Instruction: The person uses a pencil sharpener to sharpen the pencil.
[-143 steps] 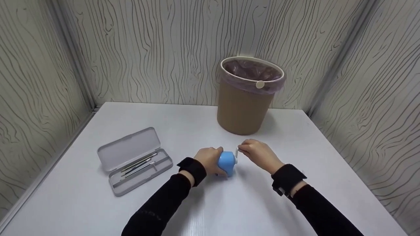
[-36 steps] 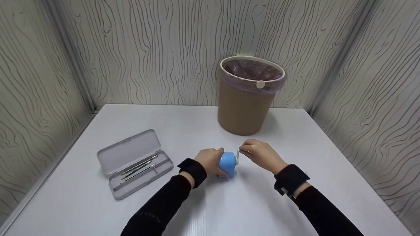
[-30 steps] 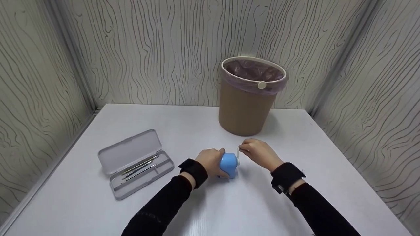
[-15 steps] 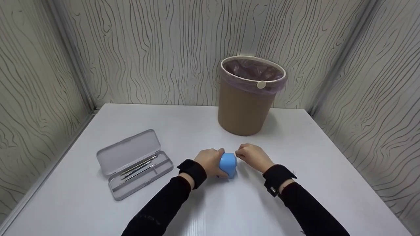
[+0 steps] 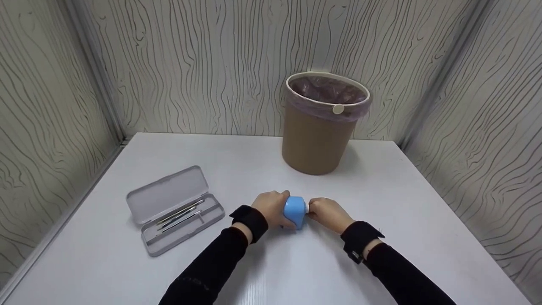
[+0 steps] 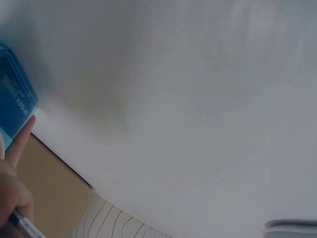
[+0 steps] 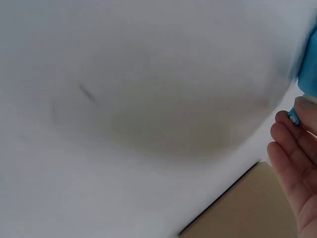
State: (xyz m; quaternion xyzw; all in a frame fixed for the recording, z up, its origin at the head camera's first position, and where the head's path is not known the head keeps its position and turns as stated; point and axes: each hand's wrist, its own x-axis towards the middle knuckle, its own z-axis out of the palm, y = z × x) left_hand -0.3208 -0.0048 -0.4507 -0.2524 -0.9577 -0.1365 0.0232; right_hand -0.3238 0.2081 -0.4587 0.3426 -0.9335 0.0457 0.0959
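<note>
While left hand (image 5: 271, 207) grips blue sharpener (image 5: 295, 210) nr brown bin (image 5: 318, 131), right hand (image 5: 328, 214) pinches its white crank; pencil case (image 5: 174, 209) lies open further left.

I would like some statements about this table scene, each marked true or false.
1. The left hand grips the blue sharpener. True.
2. The grey case is closed. False: its lid lies open.
3. The bin stands behind the hands. True.
4. The right hand rests on the case. False: it is at the sharpener's right side.
5. The bin lies on its side. False: it stands upright.
</note>
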